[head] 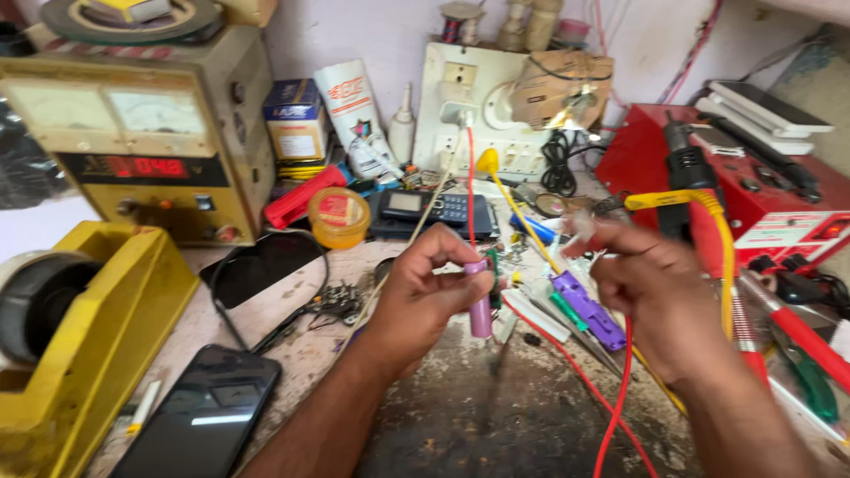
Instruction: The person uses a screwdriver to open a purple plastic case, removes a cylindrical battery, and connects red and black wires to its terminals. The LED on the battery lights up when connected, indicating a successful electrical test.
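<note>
My left hand [425, 288] holds a pink cylindrical battery cell [479, 301] upright between thumb and fingers, above the worn workbench [496, 416]. A small green part shows beside the cell's top. My right hand [651, 283] is raised to the right of it, fingers pinched on a small blurred red piece [580, 237]; a red wire [620, 389] hangs down from this hand. A yellow wire [708, 212] arcs over the right hand from a yellow probe tip [488, 162] further back.
A yellow power supply with meters [133, 133] stands back left, a yellow tape dispenser [80, 327] front left, a black phone [208, 416] beside it. A red box unit [753, 186] sits right, a white switchboard [478, 115] behind. Purple tool [589, 310], solder tin [338, 217], calculator-like device [434, 211].
</note>
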